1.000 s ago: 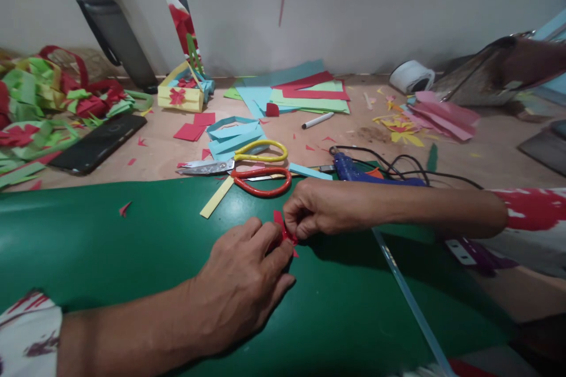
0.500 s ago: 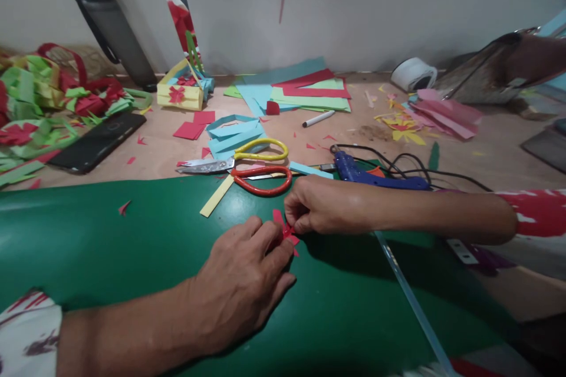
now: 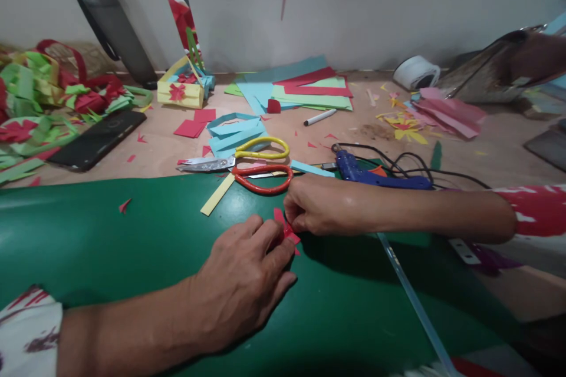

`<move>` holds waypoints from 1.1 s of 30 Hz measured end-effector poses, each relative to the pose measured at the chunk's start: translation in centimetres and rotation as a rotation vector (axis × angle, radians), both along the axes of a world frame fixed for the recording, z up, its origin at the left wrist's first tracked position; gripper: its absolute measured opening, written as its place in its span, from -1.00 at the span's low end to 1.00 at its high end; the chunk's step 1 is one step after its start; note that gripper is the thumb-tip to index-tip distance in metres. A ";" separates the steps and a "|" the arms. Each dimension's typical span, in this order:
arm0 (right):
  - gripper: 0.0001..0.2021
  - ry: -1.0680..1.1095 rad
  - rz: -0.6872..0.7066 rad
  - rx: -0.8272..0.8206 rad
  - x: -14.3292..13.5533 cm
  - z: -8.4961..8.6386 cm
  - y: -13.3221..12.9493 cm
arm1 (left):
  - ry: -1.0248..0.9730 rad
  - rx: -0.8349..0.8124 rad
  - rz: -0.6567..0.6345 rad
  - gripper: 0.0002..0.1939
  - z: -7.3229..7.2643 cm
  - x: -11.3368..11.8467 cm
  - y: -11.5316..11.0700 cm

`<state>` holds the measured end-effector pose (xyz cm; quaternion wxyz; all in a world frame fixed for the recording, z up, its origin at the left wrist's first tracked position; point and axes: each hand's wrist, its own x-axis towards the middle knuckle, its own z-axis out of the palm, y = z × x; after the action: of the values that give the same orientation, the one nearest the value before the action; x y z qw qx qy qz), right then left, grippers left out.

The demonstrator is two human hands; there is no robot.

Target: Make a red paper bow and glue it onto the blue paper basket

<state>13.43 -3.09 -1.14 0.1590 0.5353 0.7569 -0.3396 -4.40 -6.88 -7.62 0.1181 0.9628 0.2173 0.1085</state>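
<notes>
A small red paper flower (image 3: pixel 292 238) lies on the green mat (image 3: pixel 145 259), partly covered by my fingers. My left hand (image 3: pixel 247 274) rests on the mat and presses the flower's left side with bent fingers. From the right, my right hand (image 3: pixel 305 206) closes its fingertips on the flower's upper right edge. Just beyond both hands lie the scissors (image 3: pixel 265 179), with one yellow and one red handle. A yellow paper strip (image 3: pixel 217 195) sits by the blades. Close behind my right forearm is a blue glue gun (image 3: pixel 380 178).
Blue, red and green paper sheets (image 3: pixel 309 91) lie at the back beside a marker (image 3: pixel 319 117). A yellow paper basket (image 3: pixel 180 95) stands to their left. At left are a phone (image 3: pixel 97 138) and a heap of paper pieces (image 3: pixel 39 94). A glue stick (image 3: pixel 415 303) extends below my right forearm.
Both hands stay at the red paper flower with hardly any movement. The whole view shifts very slightly.
</notes>
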 end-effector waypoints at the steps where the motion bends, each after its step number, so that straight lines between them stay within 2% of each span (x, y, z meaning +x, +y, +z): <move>1: -0.89 -0.008 0.000 -0.001 -0.1 0.1 0.0 | 0.003 -0.002 0.001 -0.64 0.0 0.0 0.0; 17: -0.84 -0.060 0.017 0.022 -0.5 0.3 -0.2 | 0.007 0.007 -0.003 -0.66 0.1 0.0 0.1; 25: -0.85 -0.117 0.076 0.139 -0.7 0.1 -0.5 | 0.037 -0.015 0.009 -0.68 0.3 0.0 0.0; 33: -0.88 -0.116 0.030 0.144 -0.8 0.1 -0.6 | 0.032 0.017 0.004 -0.67 0.2 0.0 0.2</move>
<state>12.62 -3.70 -1.07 0.1690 0.5530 0.7765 -0.2504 -4.36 -6.72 -7.46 0.1064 0.9649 0.2202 0.0953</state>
